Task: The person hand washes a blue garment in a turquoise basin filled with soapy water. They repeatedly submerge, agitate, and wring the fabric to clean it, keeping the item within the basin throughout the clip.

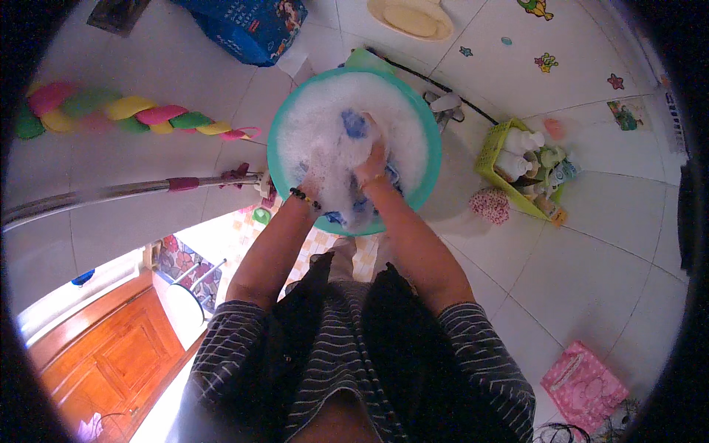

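A round green basin full of white suds stands before me. Blue cloth pokes out of the foam at my right hand, whose fingers curl round the foam-covered bundle. My left hand, with a beaded bracelet at the wrist, is sunk in suds on the left side of the basin, its fingers hidden. More blue cloth shows near both wrists and at the basin's near edge. What the left hand grips cannot be seen.
Right of the basin, a yellow-green plastic basket holds bottles and tubes, beside a pink-and-white mesh bundle. A metal pole and a braided colourful hanging extend at left. A blue bag lies beyond the basin.
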Demonstrator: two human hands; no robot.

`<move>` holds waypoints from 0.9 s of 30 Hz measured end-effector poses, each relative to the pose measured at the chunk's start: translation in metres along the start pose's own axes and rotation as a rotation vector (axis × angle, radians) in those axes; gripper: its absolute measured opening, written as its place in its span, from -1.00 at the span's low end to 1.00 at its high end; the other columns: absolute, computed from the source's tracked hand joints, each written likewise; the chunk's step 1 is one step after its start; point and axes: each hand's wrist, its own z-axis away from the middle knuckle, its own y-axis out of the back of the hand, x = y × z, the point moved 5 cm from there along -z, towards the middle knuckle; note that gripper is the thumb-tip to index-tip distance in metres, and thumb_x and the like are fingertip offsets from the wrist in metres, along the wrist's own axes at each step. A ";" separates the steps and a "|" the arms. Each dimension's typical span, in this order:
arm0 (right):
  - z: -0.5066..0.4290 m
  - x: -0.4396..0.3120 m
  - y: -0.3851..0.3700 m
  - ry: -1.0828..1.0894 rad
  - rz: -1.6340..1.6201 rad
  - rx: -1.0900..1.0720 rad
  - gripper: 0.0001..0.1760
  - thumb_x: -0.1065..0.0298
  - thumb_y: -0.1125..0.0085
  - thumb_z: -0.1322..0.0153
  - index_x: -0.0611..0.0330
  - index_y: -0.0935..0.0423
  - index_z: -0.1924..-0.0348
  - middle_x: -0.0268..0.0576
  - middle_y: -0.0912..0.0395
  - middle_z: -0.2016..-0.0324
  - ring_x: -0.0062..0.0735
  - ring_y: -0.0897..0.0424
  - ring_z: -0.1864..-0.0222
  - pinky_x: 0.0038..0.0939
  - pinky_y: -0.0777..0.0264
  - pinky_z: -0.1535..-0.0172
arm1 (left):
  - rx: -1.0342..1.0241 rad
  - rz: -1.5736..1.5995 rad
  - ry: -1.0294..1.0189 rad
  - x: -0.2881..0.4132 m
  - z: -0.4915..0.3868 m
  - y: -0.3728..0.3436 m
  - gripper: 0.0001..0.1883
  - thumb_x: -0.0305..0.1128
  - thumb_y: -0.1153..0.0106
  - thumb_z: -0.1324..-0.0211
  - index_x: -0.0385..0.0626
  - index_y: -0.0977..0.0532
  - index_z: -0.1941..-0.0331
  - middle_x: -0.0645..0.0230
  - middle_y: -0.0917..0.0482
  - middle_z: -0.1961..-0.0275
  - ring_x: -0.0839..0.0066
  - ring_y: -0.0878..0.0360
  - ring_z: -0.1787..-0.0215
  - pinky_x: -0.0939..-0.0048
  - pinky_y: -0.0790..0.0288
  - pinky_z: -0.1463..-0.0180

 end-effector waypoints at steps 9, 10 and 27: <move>-0.010 -0.050 0.022 -0.336 0.112 0.229 -0.45 0.07 -0.26 -0.41 0.20 -0.47 -0.16 0.10 -0.58 -0.02 0.10 -0.54 -0.07 -0.05 -0.31 -0.29 | 0.364 1.152 -0.110 0.008 -0.006 0.026 -0.43 0.00 0.03 -0.38 -0.09 -0.35 -0.31 0.13 -0.53 -0.23 0.13 -0.48 -0.24 0.12 -0.32 -0.38; 0.009 -0.065 0.013 -0.017 0.252 0.197 -0.45 0.07 -0.24 -0.42 0.19 -0.46 -0.17 0.12 -0.58 -0.03 0.13 -0.55 -0.06 -0.04 -0.32 -0.28 | 0.353 1.278 -0.076 -0.001 -0.009 0.013 -0.43 0.00 0.01 -0.37 -0.10 -0.34 -0.32 0.13 -0.52 -0.24 0.15 -0.48 -0.24 0.13 -0.33 -0.38; 0.055 -0.096 -0.003 0.368 0.471 0.082 -0.40 0.39 -0.11 -0.35 0.30 -0.33 -0.27 0.18 -0.48 -0.10 0.29 -0.48 -0.14 -0.09 -0.32 -0.28 | -0.306 2.435 0.142 0.027 0.000 0.002 -0.45 0.07 0.17 -0.44 -0.01 -0.33 -0.32 0.27 -0.51 -0.23 0.32 -0.43 -0.26 0.19 -0.25 -0.43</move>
